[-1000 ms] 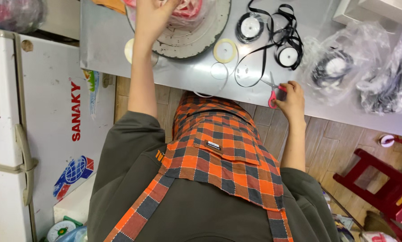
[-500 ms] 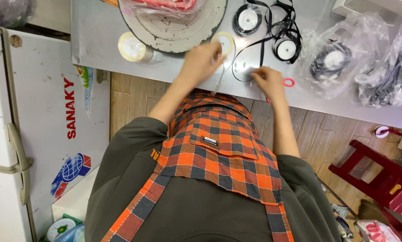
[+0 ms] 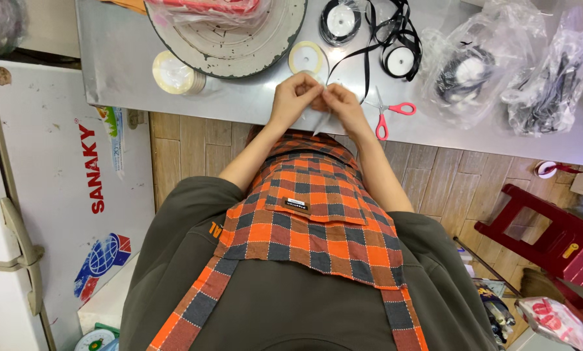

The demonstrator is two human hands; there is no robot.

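Two hands meeting over the near edge of a steel table (image 3: 142, 78), seen from above past an orange-and-black checked apron (image 3: 311, 214) and dark olive sleeves. Left hand (image 3: 296, 97) and right hand (image 3: 343, 107) pressing fingertips together, pinching a short strip of pale ribbon (image 3: 322, 120) between them, its loose end hanging down past the table's front edge. Lying just right of the right hand, near the same edge, red-handled scissors (image 3: 389, 114), blades pointing toward the hands. Sitting just beyond the left hand, a flat spool of cream ribbon (image 3: 306, 57); farther left along the table, a second pale spool (image 3: 171, 73) tipped against a round grey turntable (image 3: 239, 42) reaching the far edge, with a pink wrapped item (image 3: 207, 8) on top. Trailing from behind the hands toward the far edge, black ribbon (image 3: 369, 45) looping between two black spools (image 3: 339, 21) with white cores. Crowding the right end of the table, two clear plastic bags (image 3: 480, 65) holding more dark ribbon. Standing at left beside the table, a white chest freezer (image 3: 38, 195); showing at lower right on the wooden floor, a red plastic stool (image 3: 551, 234).
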